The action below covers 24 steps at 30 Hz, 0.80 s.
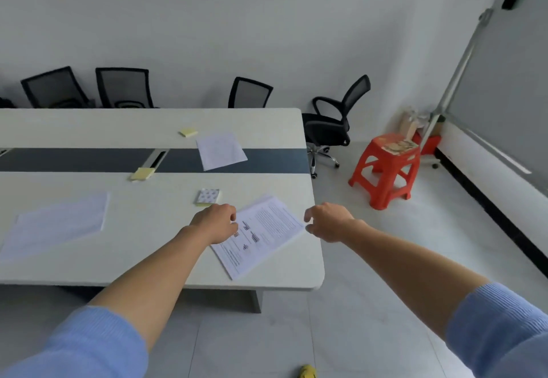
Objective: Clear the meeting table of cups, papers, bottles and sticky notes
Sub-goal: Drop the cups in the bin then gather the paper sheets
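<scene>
Head view, looking down at the right end of the worktop (148, 262).

Printed papers (264, 235): a small stack lying flat and skewed near the worktop's front right corner.

Left hand (218, 223): over the stack's left edge, fingers curled down onto or just above the top sheet. Cannot tell whether it grips.

Right hand (329, 222): at the stack's right corner, loosely curled, thumb and forefinger apart with the paper corner between them. Contact cannot be told. The two hands are well apart, one on each side of the stack.

Other items on the worktop:
- patterned note pad (208, 196), just beyond the left hand
- near yellow pad (142, 174), at the edge of the dark centre strip (74, 159)
- far yellow pad (188, 132), beyond the strip
- far sheet (221, 149), lying half across the strip
- left sheet (59, 223), flat and blurred, well left of the hands

Surroundings: red stool (385, 170) on the floor right of the worktop with something flat on its seat; black swivel chair (335, 122) between the stool and the worktop end; whiteboard (504, 81) on a stand at far right.
</scene>
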Tool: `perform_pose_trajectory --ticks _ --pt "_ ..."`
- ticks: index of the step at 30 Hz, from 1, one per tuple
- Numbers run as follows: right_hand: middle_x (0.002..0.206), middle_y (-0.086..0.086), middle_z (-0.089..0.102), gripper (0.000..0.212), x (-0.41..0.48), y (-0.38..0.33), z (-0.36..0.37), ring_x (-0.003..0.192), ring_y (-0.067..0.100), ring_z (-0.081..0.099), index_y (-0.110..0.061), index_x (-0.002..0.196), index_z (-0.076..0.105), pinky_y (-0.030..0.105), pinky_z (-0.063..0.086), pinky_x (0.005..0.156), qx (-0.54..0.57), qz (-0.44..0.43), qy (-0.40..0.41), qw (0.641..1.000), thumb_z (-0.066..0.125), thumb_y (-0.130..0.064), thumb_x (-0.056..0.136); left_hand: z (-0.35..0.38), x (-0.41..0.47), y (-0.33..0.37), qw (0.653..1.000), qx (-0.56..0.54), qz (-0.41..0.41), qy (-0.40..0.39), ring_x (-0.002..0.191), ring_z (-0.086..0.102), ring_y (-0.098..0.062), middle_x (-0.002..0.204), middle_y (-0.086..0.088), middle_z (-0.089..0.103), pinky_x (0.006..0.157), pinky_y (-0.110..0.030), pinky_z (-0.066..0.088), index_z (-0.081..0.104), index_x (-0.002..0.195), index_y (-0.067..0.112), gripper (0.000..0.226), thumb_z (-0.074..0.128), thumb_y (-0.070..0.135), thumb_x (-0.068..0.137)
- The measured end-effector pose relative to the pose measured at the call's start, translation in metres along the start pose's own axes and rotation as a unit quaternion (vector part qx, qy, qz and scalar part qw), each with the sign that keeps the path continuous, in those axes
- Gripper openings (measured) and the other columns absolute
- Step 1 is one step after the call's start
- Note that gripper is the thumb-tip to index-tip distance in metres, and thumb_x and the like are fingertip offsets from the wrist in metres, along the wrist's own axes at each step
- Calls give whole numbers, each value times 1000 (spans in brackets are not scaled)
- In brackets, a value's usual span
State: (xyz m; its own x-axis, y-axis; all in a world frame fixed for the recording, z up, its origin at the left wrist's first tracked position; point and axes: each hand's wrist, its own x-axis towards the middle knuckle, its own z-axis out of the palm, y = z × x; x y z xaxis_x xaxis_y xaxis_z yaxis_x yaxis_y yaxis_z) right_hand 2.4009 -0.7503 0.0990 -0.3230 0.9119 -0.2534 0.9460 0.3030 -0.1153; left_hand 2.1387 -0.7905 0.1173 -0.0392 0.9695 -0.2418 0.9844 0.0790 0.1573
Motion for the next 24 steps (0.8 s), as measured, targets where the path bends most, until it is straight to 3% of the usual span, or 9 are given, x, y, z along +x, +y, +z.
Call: perform_pose_trajectory --ticks 8,16,21,24 --pt "132 9 57 44 151 18 32 116 30 57 -22 137 49 33 45 86 74 48 -63 994 52 -30 94 31 115 -47 992 -55 -91 -66 102 58 -24 126 -6 59 80 -29 45 57 124 19 34 49 31 93" --pt "134 9 57 57 221 21 85 122 28 53 -17 143 41 34 45 94 204 180 -128 954 60 -31 90 119 165 -77 976 -31 -33 -211 128 43 -23 144 -4 36 100 -36 43 42 144 23 45 41 25 98" --pt "135 11 53 68 241 12 120 123 32 51 -17 141 43 36 46 98 240 271 -140 922 69 -41 82 146 204 -101 964 5 4 -267 127 39 -27 139 -8 34 95 -37 45 35 145 28 50 43 23 96" --pt "126 9 56 73 245 5 133 113 30 54 -16 133 45 36 47 86 224 304 -154 913 71 -54 76 151 220 -114 957 19 20 -287 113 41 -27 127 -10 37 85 -35 47 40 128 23 37 47 13 92"
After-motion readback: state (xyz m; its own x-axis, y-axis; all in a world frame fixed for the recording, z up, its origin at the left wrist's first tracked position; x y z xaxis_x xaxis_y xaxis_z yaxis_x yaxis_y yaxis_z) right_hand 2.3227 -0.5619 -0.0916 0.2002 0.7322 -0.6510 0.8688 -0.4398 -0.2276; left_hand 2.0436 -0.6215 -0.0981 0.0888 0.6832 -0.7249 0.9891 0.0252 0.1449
